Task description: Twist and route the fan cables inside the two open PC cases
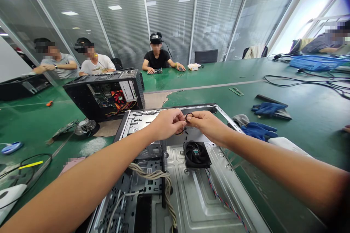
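Note:
An open metal computer case [191, 193] lies in front of me. Above its far part, my left hand [171, 123] and my right hand [203, 125] meet, fingers pinched on a thin dark cable [188, 115] that forms a small loop between them. A black fan [197, 155] sits on the case floor just below my hands, with a twisted red and blue wire [221, 200] running from it towards me. On the left inside the case is a beige cable bundle [168, 189].
A second computer tower [109, 96] stands behind on the left, near a round metal cooler [86, 127]. Blue gloves [258, 130] lie right of the case. Several people sit across the green table [197, 93]. A blue basket [317, 63] is at the far right.

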`<state>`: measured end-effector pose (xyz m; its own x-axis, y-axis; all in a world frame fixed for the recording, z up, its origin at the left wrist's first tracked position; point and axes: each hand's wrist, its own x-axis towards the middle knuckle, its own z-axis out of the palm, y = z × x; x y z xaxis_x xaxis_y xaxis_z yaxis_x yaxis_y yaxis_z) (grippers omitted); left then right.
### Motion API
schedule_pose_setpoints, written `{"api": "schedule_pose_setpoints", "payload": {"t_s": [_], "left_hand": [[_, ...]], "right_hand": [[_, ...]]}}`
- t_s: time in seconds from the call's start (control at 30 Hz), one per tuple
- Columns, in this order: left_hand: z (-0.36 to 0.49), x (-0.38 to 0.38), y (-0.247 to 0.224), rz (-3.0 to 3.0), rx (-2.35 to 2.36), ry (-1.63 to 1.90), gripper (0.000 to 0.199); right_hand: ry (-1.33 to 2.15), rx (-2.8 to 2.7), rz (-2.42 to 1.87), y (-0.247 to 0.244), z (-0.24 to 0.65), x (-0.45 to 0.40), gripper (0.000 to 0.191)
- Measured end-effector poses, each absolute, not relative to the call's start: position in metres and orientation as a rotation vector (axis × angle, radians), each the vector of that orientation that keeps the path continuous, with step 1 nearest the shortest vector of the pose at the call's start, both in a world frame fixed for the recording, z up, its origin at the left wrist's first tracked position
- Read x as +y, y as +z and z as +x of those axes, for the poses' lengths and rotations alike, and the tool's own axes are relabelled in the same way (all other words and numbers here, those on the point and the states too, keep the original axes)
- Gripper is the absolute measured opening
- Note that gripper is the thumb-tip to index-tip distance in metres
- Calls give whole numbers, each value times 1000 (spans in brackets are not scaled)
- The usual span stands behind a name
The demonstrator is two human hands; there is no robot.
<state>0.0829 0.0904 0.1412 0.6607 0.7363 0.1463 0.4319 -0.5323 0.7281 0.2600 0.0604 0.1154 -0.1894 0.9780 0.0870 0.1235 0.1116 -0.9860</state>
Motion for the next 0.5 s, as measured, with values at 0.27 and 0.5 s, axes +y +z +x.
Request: {"api": "schedule_pose_setpoints", "payload": {"t_s": [0.27, 0.5], "left_hand": [[78, 96, 142, 2749, 1060, 755, 17], [80, 101, 139, 2923, 1144, 541, 18]], "right_hand": [[1073, -1404, -1166, 122, 259, 60, 15], [1016, -1400, -1037, 126, 260, 57, 19]]}}
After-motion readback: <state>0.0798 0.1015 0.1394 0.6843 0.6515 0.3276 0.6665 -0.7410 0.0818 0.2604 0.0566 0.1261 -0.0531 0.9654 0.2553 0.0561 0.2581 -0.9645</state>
